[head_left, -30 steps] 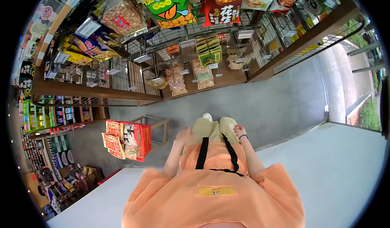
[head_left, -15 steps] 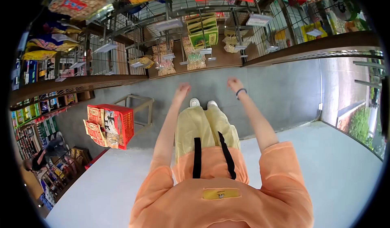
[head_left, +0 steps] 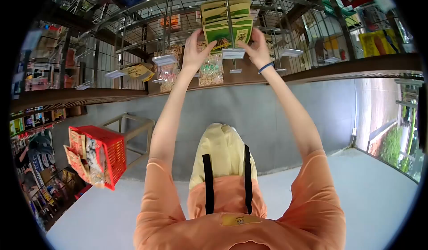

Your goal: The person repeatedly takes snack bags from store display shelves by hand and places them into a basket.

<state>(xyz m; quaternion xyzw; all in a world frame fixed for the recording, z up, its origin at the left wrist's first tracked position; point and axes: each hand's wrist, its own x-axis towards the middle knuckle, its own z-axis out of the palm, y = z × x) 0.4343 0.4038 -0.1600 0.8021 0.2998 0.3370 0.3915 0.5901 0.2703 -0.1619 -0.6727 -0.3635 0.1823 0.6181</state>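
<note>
Several green and yellow snack packets [head_left: 226,20] hang one behind another on a metal shelf hook. My left hand [head_left: 196,51] is at the left edge of the front packet, its thumb stretched across the lower corner and its fingers apart. At the right edge is my right hand [head_left: 257,51], thumb turned inward and fingers spread, a dark blue band [head_left: 265,67] on its wrist. Both hands frame the packet's sides; I cannot tell how firmly they touch it. A white price tag [head_left: 233,53] sits just below, between the thumbs.
Clear bags of nuts [head_left: 211,71] hang below and left of the packets. A brown shelf edge [head_left: 352,67] runs along the right. At left, a red basket [head_left: 117,154] full of snack bags stands on a beige stool [head_left: 145,132]. A person [head_left: 27,154] is farther left.
Both hands have risen and reached forward from above the floor to the green packets' sides. The view has shifted closer to the shelf, and my body leans forward.
</note>
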